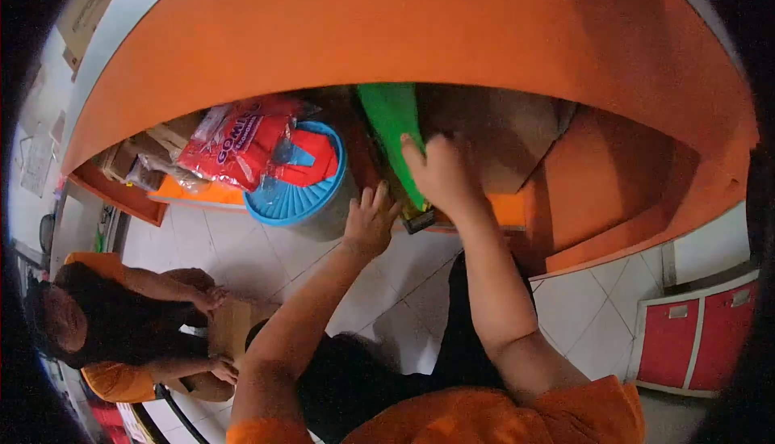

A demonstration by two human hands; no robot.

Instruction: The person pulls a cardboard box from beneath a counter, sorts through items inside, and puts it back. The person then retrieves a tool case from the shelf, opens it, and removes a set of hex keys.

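From my remote seat I count one green strip (389, 117) and one blue-lidded bucket (292, 207); left hand (371, 222) splayed between them, right hand's (444, 176) grip I cannot tell.

An orange worktop (420, 24) is curving across the room. Beyond its left edge, a whitish wall (50, 64) is rising. Below its near edge, pale floor tiles (565, 307) are spreading, catching dull light. Off its right corner, a red cabinet (667, 347) is standing.

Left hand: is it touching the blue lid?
Apart. The head view shows the grey side of the bucket between the left hand and the blue lid.
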